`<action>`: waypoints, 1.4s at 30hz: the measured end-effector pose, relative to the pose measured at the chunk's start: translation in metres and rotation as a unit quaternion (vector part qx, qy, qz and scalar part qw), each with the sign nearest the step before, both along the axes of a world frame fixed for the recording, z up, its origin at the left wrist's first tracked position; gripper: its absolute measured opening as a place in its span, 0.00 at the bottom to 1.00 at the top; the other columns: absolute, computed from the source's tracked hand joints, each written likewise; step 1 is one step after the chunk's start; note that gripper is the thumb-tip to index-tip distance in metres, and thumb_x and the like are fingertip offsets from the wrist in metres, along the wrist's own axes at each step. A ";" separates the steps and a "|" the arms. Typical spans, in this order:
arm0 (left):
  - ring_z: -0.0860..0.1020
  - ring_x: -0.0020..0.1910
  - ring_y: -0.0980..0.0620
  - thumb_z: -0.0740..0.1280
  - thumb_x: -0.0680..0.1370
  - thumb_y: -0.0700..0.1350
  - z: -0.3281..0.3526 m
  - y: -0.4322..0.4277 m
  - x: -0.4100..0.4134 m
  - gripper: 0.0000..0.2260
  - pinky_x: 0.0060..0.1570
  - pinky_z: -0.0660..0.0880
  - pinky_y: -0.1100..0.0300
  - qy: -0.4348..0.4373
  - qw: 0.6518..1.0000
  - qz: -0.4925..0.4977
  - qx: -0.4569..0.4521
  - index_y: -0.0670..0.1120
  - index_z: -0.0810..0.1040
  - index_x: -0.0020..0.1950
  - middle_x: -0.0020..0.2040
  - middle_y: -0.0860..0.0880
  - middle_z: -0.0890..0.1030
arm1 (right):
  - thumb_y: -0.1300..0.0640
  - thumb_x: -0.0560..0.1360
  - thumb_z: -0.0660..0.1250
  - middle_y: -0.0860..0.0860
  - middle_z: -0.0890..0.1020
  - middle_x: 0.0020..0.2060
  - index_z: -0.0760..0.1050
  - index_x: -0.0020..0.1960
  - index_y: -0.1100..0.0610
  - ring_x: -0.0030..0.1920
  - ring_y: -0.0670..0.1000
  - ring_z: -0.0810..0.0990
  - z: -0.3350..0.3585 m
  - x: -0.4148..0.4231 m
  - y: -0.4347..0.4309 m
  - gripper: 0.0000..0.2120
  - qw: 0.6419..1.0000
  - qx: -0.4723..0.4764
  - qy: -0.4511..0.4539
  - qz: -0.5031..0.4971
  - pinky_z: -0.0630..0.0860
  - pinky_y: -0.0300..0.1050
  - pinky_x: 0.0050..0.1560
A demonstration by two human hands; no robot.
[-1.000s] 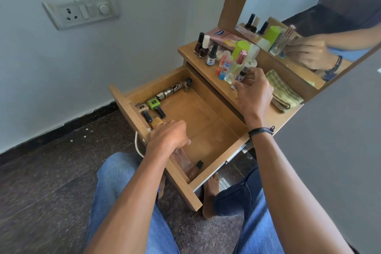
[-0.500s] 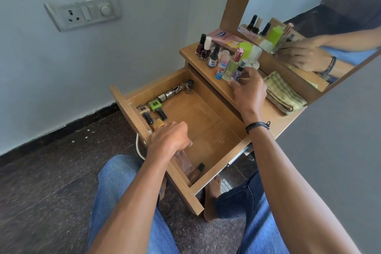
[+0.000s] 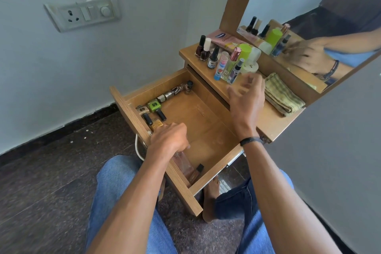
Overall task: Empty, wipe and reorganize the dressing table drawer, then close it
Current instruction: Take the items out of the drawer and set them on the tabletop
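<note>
A wood-grain laminate drawer (image 3: 208, 128) is seen pulled out of the table (image 3: 274, 121) toward the near left. Small round and square-capped bottles (image 3: 154, 106) are laid in a row along its left and far walls. A clear bottle (image 3: 185, 165) with a black cap is laid in the near corner. Upright vials (image 3: 224, 62) are grouped on the table, with a folded checked cloth (image 3: 282, 95) at their right. The left hand (image 3: 169, 140) is placed inside the drawer, fingers curled over the clear bottle's end; whether it is grasped cannot be told. The right hand (image 3: 247, 99) is held released, fingers spread, above the table edge, with nothing in it.
</note>
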State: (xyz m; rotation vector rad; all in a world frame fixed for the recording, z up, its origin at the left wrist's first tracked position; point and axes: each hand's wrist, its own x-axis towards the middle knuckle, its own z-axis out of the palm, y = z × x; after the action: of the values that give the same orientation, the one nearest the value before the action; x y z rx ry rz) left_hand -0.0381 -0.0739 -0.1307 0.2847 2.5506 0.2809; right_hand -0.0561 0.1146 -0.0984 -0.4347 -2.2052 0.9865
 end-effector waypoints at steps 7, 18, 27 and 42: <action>0.76 0.46 0.46 0.65 0.78 0.40 0.007 0.002 0.004 0.11 0.47 0.74 0.51 -0.010 0.999 -0.032 -0.030 0.48 0.79 0.59 0.51 0.47 0.80 | 0.56 0.78 0.71 0.44 0.78 0.47 0.78 0.50 0.51 0.44 0.43 0.78 -0.032 0.069 -0.032 0.03 0.947 0.152 -0.173 0.225 0.79 0.39 0.46; 0.82 0.46 0.45 0.63 0.78 0.38 -0.005 0.003 0.003 0.12 0.51 0.79 0.48 -0.048 0.998 -0.041 -0.027 0.49 0.85 0.50 0.51 0.48 0.84 | 0.27 0.68 0.70 0.47 0.80 0.38 0.81 0.48 0.51 0.39 0.51 0.80 -0.023 0.092 -0.053 0.27 0.712 0.324 -0.529 0.329 0.77 0.45 0.41; 0.81 0.48 0.43 0.65 0.76 0.43 -0.005 0.002 -0.005 0.10 0.54 0.80 0.47 -0.110 0.991 -0.075 -0.024 0.47 0.85 0.52 0.50 0.46 0.84 | 0.53 0.75 0.68 0.49 0.76 0.33 0.70 0.34 0.53 0.35 0.52 0.76 -0.013 0.077 -0.064 0.13 0.662 0.313 -0.581 0.356 0.71 0.44 0.36; 0.80 0.39 0.56 0.79 0.68 0.42 0.009 -0.008 -0.009 0.09 0.52 0.75 0.55 -0.144 0.972 0.012 0.187 0.51 0.84 0.45 0.42 0.51 0.84 | 0.56 0.75 0.71 0.52 0.84 0.42 0.84 0.54 0.60 0.42 0.53 0.82 -0.009 0.077 -0.048 0.11 0.705 0.218 -0.575 0.354 0.79 0.45 0.38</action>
State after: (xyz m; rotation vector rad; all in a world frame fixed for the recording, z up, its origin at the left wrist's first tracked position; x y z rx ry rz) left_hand -0.0472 -0.0818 -0.1218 0.3265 2.2042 0.7594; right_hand 0.0210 0.0662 -0.1073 0.1541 -3.8218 0.4345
